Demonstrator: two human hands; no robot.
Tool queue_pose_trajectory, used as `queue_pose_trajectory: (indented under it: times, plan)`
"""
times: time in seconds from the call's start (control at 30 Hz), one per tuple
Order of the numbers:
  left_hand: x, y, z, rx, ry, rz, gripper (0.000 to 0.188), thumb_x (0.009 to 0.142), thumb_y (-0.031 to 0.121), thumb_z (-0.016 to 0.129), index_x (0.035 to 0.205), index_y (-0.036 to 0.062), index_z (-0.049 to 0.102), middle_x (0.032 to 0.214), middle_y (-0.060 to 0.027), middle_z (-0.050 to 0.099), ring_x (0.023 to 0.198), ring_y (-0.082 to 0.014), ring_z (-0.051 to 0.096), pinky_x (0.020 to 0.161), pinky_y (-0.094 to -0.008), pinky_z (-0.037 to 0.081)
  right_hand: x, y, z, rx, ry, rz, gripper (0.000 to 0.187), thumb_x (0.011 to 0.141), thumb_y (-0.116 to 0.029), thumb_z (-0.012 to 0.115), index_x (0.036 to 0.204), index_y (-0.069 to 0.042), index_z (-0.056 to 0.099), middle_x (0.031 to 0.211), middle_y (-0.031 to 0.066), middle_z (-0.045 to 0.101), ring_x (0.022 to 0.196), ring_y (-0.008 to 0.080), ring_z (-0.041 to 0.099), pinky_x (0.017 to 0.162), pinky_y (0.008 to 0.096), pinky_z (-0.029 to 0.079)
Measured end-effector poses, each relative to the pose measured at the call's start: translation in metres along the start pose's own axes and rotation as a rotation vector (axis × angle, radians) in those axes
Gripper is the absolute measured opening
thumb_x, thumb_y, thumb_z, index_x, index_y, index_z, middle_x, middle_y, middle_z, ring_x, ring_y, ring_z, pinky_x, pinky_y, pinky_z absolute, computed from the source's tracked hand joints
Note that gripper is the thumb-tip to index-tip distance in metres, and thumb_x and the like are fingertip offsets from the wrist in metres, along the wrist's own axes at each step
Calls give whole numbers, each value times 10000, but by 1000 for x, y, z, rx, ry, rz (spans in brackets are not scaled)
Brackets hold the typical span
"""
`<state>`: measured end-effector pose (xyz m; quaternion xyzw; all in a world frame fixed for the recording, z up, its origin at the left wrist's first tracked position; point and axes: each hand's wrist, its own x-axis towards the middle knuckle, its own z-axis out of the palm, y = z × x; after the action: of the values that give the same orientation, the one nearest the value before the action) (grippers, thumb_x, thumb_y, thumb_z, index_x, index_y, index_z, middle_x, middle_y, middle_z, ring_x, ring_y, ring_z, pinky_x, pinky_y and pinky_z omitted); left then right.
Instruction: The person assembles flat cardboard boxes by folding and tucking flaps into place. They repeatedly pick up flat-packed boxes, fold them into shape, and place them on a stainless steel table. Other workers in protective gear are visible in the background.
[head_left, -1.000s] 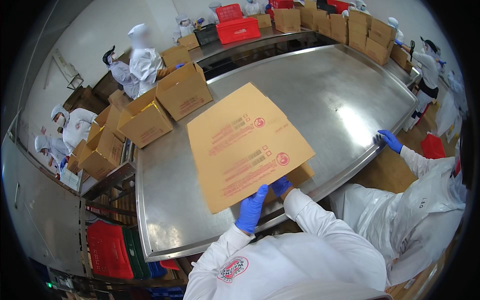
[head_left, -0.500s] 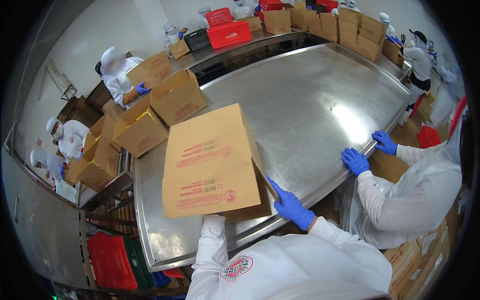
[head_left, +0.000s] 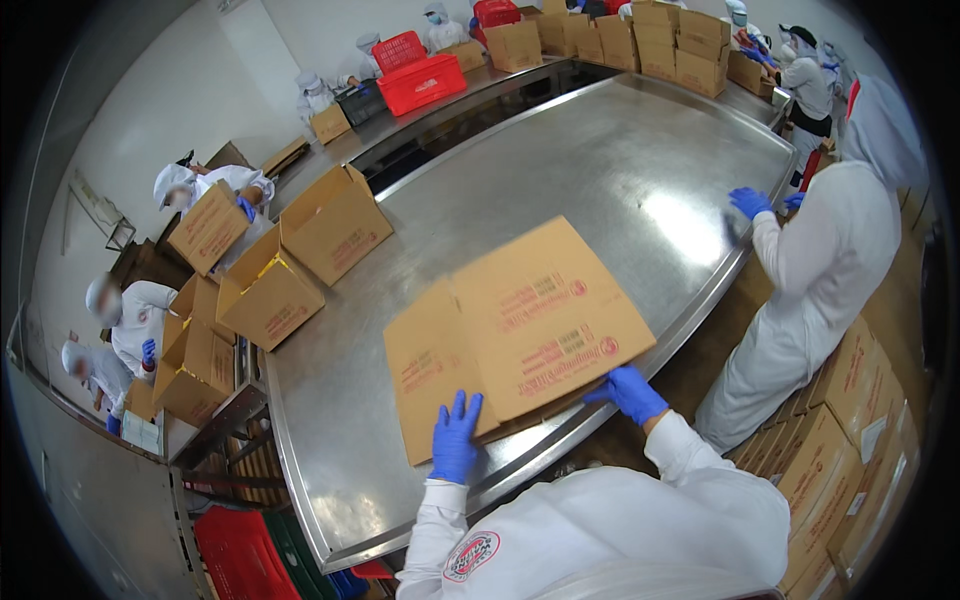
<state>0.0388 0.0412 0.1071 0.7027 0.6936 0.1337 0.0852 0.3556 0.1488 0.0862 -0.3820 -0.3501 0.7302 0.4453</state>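
A brown cardboard box (head_left: 560,310) with red print lies collapsed, nearly flat, on the steel table in front of me. Its narrower left panel (head_left: 430,370) bends along a crease. My left hand (head_left: 456,436), in a blue glove, rests on the near edge of that panel, its fingers spread and stretched out. At the box's near right edge is my right hand (head_left: 634,393), also blue-gloved. Its fingers close on the cardboard there, with the tips partly hidden by the box.
The steel table (head_left: 600,170) has a raised rim. Filled open boxes (head_left: 270,305) stand along its left side; red crates (head_left: 422,84) and more boxes are at the back. A co-worker (head_left: 810,250) stands at the right, beside stacked flat cardboard (head_left: 815,480). Others work at left and far.
The box has gone from standing opened out to lying nearly flat, turned and shifted right. My left hand has come into sight on it. The right-hand co-worker has straightened up and moved back.
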Motion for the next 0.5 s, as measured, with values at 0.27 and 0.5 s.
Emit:
queue_pose_trajectory:
  times: [0.27, 0.5]
  plan:
    - [-4, -27, 32, -66, -158, 74, 683, 719, 21, 527, 1356, 263, 492, 1452, -124, 407, 1265, -481, 402, 1019, -484, 386, -40, -18, 7, -4, -252, 50, 561, 862, -171, 668, 1355, -34, 438, 1273, 108, 550, 1142, 227, 552, 900, 393, 517]
    - [-12, -102, 31, -169, 219, -374, 697, 769, 179, 654, 1405, 85, 384, 1386, -248, 418, 1280, -396, 405, 1089, -427, 315, -54, -84, 6, 12, -147, -74, 567, 846, -258, 691, 1338, -70, 481, 1206, 53, 592, 1083, 163, 567, 934, 312, 453]
